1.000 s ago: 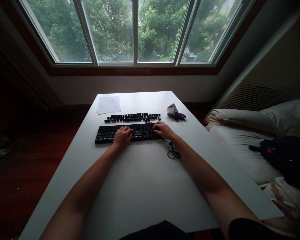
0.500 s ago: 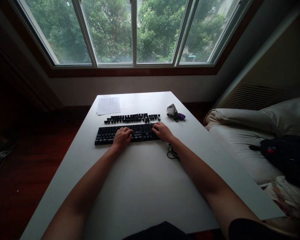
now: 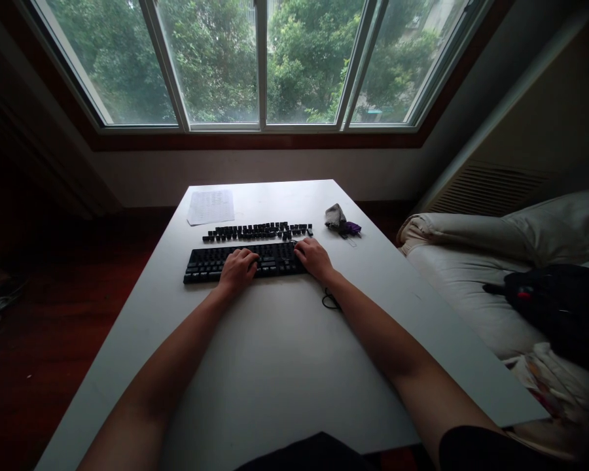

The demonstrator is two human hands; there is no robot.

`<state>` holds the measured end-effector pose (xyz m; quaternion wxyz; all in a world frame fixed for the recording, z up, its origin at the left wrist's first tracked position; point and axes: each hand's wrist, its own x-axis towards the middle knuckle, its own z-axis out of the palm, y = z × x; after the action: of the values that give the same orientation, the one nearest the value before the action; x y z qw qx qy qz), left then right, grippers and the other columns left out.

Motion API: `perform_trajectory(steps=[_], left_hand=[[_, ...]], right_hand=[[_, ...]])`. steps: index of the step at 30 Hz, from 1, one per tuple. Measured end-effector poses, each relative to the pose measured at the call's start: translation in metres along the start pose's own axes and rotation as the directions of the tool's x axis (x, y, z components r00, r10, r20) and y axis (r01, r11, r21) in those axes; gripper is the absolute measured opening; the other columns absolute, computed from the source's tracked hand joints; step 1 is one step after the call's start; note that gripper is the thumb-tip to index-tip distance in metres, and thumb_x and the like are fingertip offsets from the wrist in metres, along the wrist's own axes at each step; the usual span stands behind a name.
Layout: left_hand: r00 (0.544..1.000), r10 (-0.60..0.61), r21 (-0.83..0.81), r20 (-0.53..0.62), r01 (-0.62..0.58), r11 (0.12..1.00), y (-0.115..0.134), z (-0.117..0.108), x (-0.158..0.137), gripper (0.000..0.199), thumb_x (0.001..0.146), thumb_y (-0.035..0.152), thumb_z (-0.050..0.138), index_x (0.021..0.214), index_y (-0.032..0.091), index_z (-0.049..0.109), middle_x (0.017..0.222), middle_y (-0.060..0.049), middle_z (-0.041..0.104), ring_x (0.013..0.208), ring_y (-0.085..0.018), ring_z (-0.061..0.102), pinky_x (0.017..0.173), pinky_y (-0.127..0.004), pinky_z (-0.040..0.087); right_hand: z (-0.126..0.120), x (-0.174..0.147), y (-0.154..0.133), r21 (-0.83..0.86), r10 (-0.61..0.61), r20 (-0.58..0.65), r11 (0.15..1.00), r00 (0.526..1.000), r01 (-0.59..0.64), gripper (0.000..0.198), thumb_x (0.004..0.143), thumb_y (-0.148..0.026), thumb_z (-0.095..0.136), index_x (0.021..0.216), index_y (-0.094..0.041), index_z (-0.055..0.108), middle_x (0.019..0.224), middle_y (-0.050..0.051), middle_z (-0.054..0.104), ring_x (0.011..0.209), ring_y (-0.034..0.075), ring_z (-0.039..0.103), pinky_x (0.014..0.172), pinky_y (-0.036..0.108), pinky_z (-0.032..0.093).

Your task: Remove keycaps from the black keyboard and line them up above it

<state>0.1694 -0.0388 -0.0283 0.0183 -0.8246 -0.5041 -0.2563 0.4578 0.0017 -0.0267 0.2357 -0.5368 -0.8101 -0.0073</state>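
Observation:
A black keyboard point(image 3: 206, 265) lies across the white table, keys facing up. My left hand point(image 3: 238, 267) rests over its middle, fingers spread loosely on the keys and the thumb off to the right. At the keyboard's right end is my right hand point(image 3: 314, 256), its fingers curled together over the number pad. Something thin shows by these fingertips, too small to make out. Just beyond the keyboard, loose black keycaps point(image 3: 255, 232) stand in uneven rows. A dark cable point(image 3: 330, 301) loops on the table, partly hidden beneath my right forearm.
On the white table point(image 3: 275, 366), a printed paper sheet point(image 3: 211, 207) lies at the far left. A grey cloth point(image 3: 334, 217) and a purple item point(image 3: 351, 228) sit at the far right. Beside the table is a pale sofa point(image 3: 461, 288) bearing a black bag point(image 3: 554, 307).
The view has shifted slightly. My right forearm now covers more of the cable loop. Both hands stay at nearly the same places on the keyboard.

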Motion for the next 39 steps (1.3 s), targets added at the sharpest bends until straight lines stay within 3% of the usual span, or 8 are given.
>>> perform_trajectory(steps=[14, 39], left_hand=[[1.0, -0.001, -0.004, -0.008, 0.001, 1.0, 0.002, -0.001, 0.0, 0.024, 0.094, 0.028, 0.052, 0.112, 0.025, 0.068, 0.112, -0.007, 0.065, 0.105, -0.027, 0.055, 0.091, -0.042, 0.045], [1.0, -0.027, -0.017, -0.006, 0.027, 0.999, 0.005, -0.003, 0.001, 0.026, 0.094, 0.028, 0.052, 0.112, 0.026, 0.069, 0.111, -0.008, 0.065, 0.105, -0.027, 0.056, 0.092, -0.043, 0.046]], right_hand=[[-0.003, 0.0, -0.008, -0.135, 0.079, 0.047, 0.988, 0.996, -0.072, 0.027, 0.1, -0.038, 0.048, 0.113, -0.024, 0.067, 0.121, 0.012, 0.058, 0.112, 0.028, 0.048, 0.091, 0.038, 0.04], [-0.004, 0.002, -0.009, -0.026, 0.1, 0.055, 0.995, 0.993, -0.099, 0.021, 0.099, -0.034, 0.052, 0.108, -0.027, 0.071, 0.123, 0.009, 0.06, 0.114, 0.026, 0.049, 0.09, 0.038, 0.041]])
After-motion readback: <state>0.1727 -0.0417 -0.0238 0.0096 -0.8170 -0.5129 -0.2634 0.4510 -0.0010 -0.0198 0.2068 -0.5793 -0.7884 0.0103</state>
